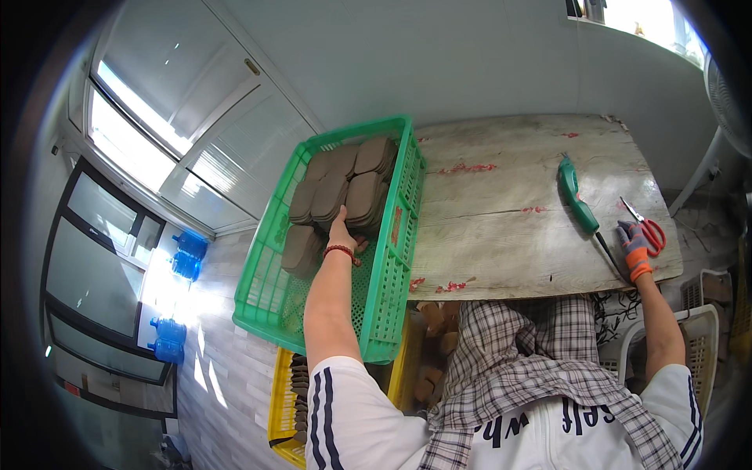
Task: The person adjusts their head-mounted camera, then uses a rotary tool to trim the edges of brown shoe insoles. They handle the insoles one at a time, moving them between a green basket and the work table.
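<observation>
My left hand [345, 234], bare with a red bead bracelet, reaches into a green plastic crate [412, 194] against the near side of stacked brown, rounded flat pieces [329, 197]. Its thumb lies against a stack; the other fingers are partly hidden, so its hold is unclear. One more stack [301, 249] sits to its left. My right hand [634, 249], in a grey and orange glove, rests on the table's right side. Just beside its fingers lie red-handled scissors [646, 228]. Left of that hand is a green corded handheld power tool [577, 197], its black cord running near the wrist.
The worn wood-pattern tabletop [487, 235] ends near my lap. Below the green crate stands a yellow crate [282, 399] holding brown pieces. White plastic baskets [714, 335] are at the right, near a standing fan [725, 106]. Blue water bottles [170, 341] stand at the left.
</observation>
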`<action>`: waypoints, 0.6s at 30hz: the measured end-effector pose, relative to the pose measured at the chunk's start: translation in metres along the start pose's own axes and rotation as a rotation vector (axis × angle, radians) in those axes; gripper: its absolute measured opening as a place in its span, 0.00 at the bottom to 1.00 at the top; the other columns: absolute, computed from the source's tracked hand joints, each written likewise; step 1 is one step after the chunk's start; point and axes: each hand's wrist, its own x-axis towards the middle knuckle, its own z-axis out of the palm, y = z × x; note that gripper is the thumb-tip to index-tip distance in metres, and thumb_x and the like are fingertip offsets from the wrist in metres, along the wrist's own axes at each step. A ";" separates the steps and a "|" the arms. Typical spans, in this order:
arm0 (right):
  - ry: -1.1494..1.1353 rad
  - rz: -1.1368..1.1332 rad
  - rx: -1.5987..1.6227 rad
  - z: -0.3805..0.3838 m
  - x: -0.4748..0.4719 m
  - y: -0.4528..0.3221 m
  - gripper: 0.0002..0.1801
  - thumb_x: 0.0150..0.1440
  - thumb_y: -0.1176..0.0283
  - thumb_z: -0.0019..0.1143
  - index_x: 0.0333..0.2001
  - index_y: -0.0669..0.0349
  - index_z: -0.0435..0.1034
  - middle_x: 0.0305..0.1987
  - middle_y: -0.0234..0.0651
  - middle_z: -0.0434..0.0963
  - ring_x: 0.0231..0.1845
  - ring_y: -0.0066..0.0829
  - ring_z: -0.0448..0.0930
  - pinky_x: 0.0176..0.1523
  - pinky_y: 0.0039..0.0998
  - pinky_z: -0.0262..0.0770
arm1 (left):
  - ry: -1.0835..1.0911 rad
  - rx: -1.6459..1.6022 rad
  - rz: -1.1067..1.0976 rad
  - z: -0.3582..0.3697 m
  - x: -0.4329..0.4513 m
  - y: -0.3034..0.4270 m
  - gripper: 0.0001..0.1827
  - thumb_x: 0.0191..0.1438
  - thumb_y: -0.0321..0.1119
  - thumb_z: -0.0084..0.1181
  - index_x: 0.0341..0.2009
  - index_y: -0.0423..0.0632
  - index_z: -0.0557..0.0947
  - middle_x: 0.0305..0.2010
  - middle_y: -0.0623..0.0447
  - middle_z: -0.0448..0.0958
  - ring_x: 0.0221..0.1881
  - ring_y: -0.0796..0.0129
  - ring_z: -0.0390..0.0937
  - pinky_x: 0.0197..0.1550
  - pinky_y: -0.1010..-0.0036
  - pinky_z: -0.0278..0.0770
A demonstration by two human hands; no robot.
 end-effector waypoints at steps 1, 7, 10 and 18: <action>-0.002 -0.010 -0.014 0.003 0.000 -0.003 0.13 0.56 0.74 0.58 0.44 0.67 0.72 0.43 0.42 0.77 0.44 0.30 0.77 0.50 0.26 0.71 | 0.019 0.028 0.017 -0.001 0.018 -0.001 0.46 0.51 0.57 0.60 0.67 0.52 0.56 0.69 0.42 0.52 0.64 0.43 0.54 0.59 0.43 0.56; 0.018 -0.028 -0.045 -0.002 -0.002 -0.006 0.13 0.54 0.74 0.60 0.43 0.67 0.73 0.41 0.43 0.75 0.42 0.34 0.77 0.47 0.28 0.73 | 0.026 0.058 -0.062 0.024 0.007 -0.005 0.45 0.49 0.57 0.61 0.64 0.44 0.62 0.69 0.44 0.54 0.66 0.46 0.54 0.61 0.45 0.55; 0.023 -0.050 -0.077 -0.003 -0.002 -0.011 0.13 0.54 0.74 0.60 0.43 0.67 0.73 0.41 0.43 0.75 0.41 0.34 0.77 0.46 0.28 0.73 | -0.082 -0.135 -0.097 0.027 -0.007 -0.004 0.44 0.45 0.46 0.68 0.63 0.44 0.62 0.69 0.43 0.55 0.68 0.47 0.53 0.64 0.47 0.52; 0.026 -0.004 -0.083 0.002 0.000 -0.040 0.12 0.52 0.76 0.60 0.42 0.68 0.73 0.41 0.43 0.74 0.41 0.35 0.77 0.46 0.28 0.73 | -0.355 -0.148 -0.102 0.017 0.040 -0.002 0.42 0.44 0.36 0.68 0.62 0.41 0.63 0.70 0.41 0.53 0.69 0.48 0.51 0.67 0.47 0.48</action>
